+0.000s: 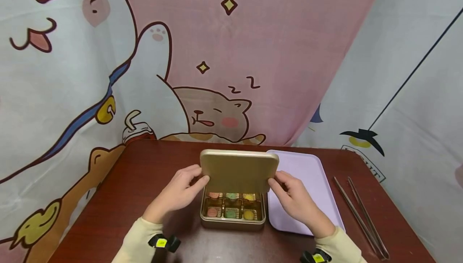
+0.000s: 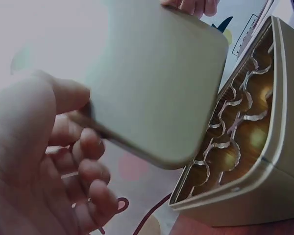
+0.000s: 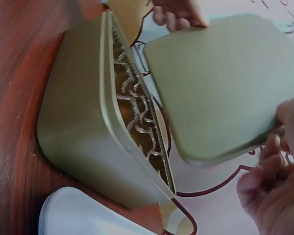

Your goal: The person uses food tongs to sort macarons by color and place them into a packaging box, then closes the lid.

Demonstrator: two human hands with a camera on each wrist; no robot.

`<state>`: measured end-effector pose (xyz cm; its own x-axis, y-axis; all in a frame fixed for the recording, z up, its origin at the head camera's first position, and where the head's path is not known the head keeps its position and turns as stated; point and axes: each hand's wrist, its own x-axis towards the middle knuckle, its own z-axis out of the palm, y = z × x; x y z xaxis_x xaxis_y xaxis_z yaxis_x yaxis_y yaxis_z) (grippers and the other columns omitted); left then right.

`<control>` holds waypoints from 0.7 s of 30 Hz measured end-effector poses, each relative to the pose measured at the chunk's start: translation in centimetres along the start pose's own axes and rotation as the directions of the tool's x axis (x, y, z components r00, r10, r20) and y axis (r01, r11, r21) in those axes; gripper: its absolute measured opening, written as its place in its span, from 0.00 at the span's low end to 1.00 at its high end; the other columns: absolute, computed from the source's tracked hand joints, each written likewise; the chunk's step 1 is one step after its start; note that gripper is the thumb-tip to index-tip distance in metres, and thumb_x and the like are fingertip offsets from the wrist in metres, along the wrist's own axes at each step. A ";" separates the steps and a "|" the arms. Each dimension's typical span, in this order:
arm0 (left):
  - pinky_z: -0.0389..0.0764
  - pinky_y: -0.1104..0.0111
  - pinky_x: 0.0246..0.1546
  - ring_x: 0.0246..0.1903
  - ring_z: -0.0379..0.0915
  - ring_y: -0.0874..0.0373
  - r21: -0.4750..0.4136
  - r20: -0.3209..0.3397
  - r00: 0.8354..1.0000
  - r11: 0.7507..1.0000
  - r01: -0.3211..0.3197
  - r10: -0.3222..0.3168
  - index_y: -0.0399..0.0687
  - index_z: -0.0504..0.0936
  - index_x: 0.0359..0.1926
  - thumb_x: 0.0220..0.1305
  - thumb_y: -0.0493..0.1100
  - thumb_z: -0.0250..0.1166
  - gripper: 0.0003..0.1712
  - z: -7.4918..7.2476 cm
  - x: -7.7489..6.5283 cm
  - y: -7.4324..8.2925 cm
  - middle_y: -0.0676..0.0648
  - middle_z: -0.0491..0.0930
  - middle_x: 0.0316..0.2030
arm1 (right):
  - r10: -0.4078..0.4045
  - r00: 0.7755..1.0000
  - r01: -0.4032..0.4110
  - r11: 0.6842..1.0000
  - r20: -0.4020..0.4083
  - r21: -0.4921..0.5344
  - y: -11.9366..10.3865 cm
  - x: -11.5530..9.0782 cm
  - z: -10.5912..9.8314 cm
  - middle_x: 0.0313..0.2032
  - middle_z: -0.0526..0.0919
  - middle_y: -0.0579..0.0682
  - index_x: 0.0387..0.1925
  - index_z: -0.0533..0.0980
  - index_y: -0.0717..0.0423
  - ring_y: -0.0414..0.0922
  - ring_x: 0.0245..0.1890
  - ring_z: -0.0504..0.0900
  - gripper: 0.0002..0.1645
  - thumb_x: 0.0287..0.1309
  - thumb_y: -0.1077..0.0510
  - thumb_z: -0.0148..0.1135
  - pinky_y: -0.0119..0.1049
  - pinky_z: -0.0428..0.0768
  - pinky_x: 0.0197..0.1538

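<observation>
A gold tin lid (image 1: 238, 170) stands tilted above the back part of a matching gold tin (image 1: 233, 225), apart from its rim. My left hand (image 1: 181, 188) pinches the lid's left edge between thumb and fingers. On the opposite edge, my right hand (image 1: 294, 196) pinches it the same way. Inside the tin, a clear divided insert (image 2: 235, 122) separates small round pieces, pink (image 1: 212, 212), green (image 1: 230, 213) and yellow (image 1: 248, 215), in columns by colour. The lid hides the tin's rear compartments in the head view.
A pale purple tray (image 1: 307, 174) lies right of the tin, under my right hand. Farther right are long metal tongs (image 1: 361, 219), their tips pointing away. A cartoon-printed cloth (image 1: 289, 54) hangs behind the dark red wooden table (image 1: 144, 166).
</observation>
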<state>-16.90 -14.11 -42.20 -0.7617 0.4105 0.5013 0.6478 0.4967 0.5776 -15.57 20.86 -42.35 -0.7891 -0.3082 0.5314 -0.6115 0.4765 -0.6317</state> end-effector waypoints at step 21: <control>0.87 0.54 0.46 0.43 0.87 0.49 0.169 0.011 0.952 0.939 0.300 -0.307 0.33 0.60 0.79 0.78 0.58 0.57 0.43 3.1 1.0 -0.6 0.35 0.88 0.44 | 0.199 0.980 -0.185 0.922 0.006 -0.339 0.8 0.9 3.7 0.26 0.87 0.54 0.78 0.58 0.71 0.43 0.24 0.84 0.44 0.76 0.47 0.60 0.42 0.81 0.27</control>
<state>-18.10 -11.59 -44.04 -0.9237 0.2471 0.2928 0.3774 0.7187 0.5840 -17.03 17.88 -44.47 -0.8955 -0.2123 0.3911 -0.3979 0.7756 -0.4901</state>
